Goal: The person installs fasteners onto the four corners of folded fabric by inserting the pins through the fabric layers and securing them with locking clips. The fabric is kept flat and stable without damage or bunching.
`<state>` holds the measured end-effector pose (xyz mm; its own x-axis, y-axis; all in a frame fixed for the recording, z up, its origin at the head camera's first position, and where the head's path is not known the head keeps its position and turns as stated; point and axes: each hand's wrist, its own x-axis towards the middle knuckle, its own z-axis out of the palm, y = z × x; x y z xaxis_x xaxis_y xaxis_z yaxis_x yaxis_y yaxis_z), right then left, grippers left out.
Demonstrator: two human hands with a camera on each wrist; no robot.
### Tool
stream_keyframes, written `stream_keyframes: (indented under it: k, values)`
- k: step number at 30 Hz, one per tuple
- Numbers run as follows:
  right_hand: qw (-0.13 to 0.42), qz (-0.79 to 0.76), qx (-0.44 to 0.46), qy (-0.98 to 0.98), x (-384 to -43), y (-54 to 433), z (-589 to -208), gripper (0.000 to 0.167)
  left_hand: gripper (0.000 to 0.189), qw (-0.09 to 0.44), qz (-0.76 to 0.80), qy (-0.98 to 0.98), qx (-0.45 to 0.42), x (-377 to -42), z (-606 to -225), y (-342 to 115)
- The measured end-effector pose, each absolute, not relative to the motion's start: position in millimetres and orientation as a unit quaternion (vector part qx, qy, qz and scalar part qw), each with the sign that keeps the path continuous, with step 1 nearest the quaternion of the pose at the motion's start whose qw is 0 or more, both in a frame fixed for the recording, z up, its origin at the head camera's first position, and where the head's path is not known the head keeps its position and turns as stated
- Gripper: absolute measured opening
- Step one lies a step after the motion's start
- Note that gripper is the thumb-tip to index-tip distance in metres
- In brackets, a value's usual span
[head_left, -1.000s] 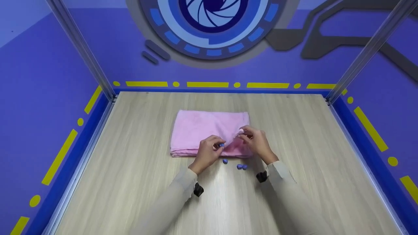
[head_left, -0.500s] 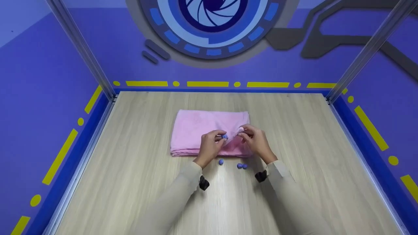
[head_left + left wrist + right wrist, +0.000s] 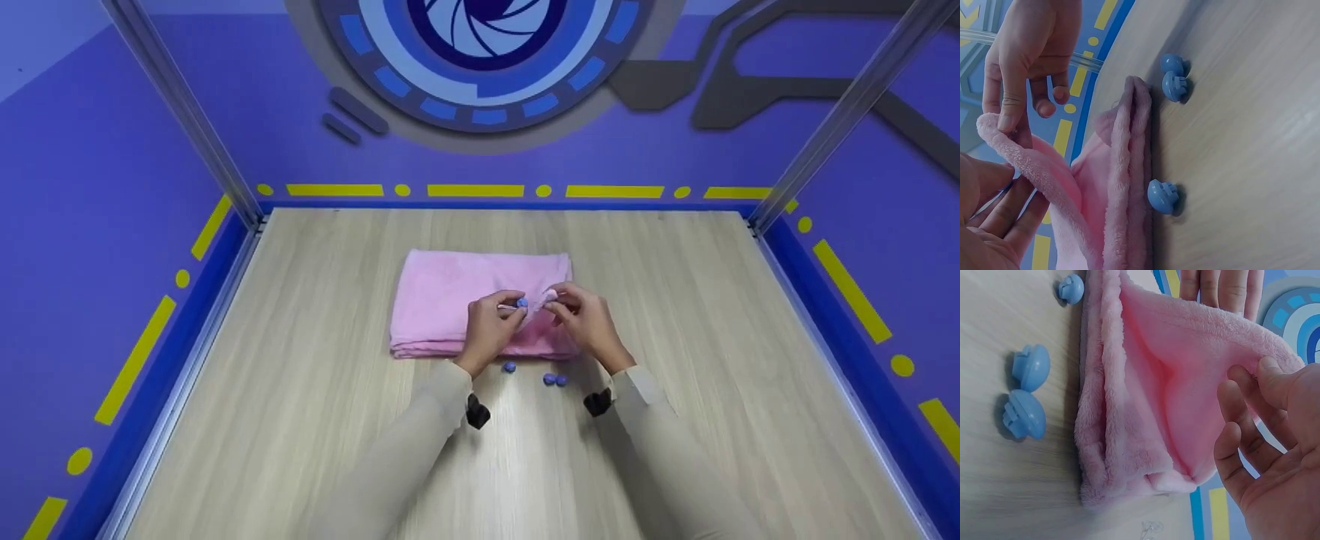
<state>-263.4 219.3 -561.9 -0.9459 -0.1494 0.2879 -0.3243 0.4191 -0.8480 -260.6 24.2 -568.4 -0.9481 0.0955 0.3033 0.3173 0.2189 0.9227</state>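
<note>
A folded pink plush blanket [image 3: 442, 296] lies on the wooden table. My right hand [image 3: 591, 324] pinches its near right corner edge between thumb and fingers, and that layer is lifted off the stack. Close beside it, my left hand [image 3: 489, 328] pinches a blue mushroom-shaped clip [image 3: 523, 302] at the raised edge. In the left wrist view most of that clip is hidden by the fingers. On the table before the blanket lies one loose blue clip [image 3: 1162, 197]. Farther right, two more, a clip [image 3: 1032, 367] and another clip [image 3: 1024, 414], lie side by side.
The wooden tabletop [image 3: 322, 315] runs out on all sides of the blanket. Blue printed panels [image 3: 240, 90] with yellow marks enclose it at the back and sides, with metal posts [image 3: 844, 124] at the back corners.
My left hand has moved up and to the right with its clip, closer to my right hand. The right hand holds nearly the same place. The single loose clip has shifted slightly left.
</note>
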Motion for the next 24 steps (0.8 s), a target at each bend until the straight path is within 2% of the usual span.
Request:
stream_keyframes:
  k: [12, 24]
  values:
    - [0.089, 0.53, 0.17, -0.826, -265.0, 215.2, -562.7, 0.014, 0.022, 0.117, -0.565, -0.802, -0.153, -262.8, -568.9, 26.3]
    - [0.093, 0.516, 0.165, -0.835, -264.9, 214.1, -562.5, 0.012, 0.023, 0.114, -0.569, -0.8, -0.154, -262.3, -566.9, 27.2]
